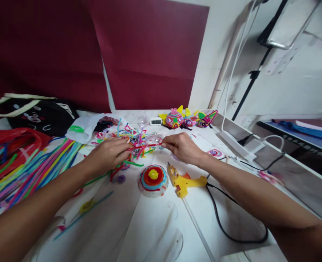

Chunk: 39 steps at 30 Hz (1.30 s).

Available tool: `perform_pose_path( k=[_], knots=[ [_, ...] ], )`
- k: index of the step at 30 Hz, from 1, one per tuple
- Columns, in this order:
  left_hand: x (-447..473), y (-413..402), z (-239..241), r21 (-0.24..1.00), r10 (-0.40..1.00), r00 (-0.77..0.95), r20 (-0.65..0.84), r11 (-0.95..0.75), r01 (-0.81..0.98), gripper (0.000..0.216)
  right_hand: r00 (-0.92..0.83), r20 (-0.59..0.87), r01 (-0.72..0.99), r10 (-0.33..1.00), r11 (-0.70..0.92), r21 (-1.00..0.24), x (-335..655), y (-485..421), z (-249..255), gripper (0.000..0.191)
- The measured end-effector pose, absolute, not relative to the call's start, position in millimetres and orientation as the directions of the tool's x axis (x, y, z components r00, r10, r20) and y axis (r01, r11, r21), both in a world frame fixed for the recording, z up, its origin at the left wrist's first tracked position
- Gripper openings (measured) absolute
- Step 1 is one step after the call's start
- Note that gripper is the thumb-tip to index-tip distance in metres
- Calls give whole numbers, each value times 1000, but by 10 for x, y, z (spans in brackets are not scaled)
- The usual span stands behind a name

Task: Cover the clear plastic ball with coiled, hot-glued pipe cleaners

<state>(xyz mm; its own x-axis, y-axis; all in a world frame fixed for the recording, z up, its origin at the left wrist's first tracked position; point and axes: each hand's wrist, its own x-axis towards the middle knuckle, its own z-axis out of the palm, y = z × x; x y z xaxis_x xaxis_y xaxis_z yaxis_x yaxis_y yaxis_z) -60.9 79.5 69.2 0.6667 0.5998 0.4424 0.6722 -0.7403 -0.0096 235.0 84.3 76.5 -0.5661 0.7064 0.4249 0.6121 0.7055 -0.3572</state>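
At a white counter (108,240), I am holding a red fuzzy stem (139,147) stretched almost straight between my hands: my left hand (110,154) is gripping one end in curled fingers, my right hand (181,145) is pinching the other between thumb and fingertips. Nearer to me, a dome (153,178) is already wearing rings of yellow, red and light blue over its top; a pale band is showing around its lower edge, so that part is looking unfinished to me. On the far side, three decorated figures (174,118) are sitting in a row, apparently complete. Just right of the dome, a glue gun (188,183) of smooth yellow plastic is lying on its side, a translucent rod (197,227) trailing from it toward me. Loose stems (48,160), long, soft and brightly coloured, are fanning out at left beside a glossy, crinkled red bag (38,136). Near my left forearm, a tightly wound yellow coil (87,206) is lying flat, a slim blue stem (81,217) stretching past it.
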Motion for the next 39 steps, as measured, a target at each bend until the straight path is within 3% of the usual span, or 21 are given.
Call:
perform_pose_path(
  k=[9, 22, 28, 39],
  knots=[
    [-636, 788, 688, 219, 688, 628, 364, -719, 660, 33, -555, 393, 581, 733, 680, -447, 2493, 825, 713, 28],
    [-703, 765, 756, 458, 839, 448, 309, -544, 703, 36, -563, 411, 538, 717, 695, -477, 2464, 733, 611, 25],
    [-806, 799, 730, 464, 868, 391, 305, -494, 735, 42, -553, 411, 519, 725, 686, -510, 2440, 733, 616, 28],
    [-810, 851, 737, 353, 842, 463, 275, -537, 766, 36, -494, 403, 535, 770, 635, -558, 2440, 779, 633, 25]
  ],
)
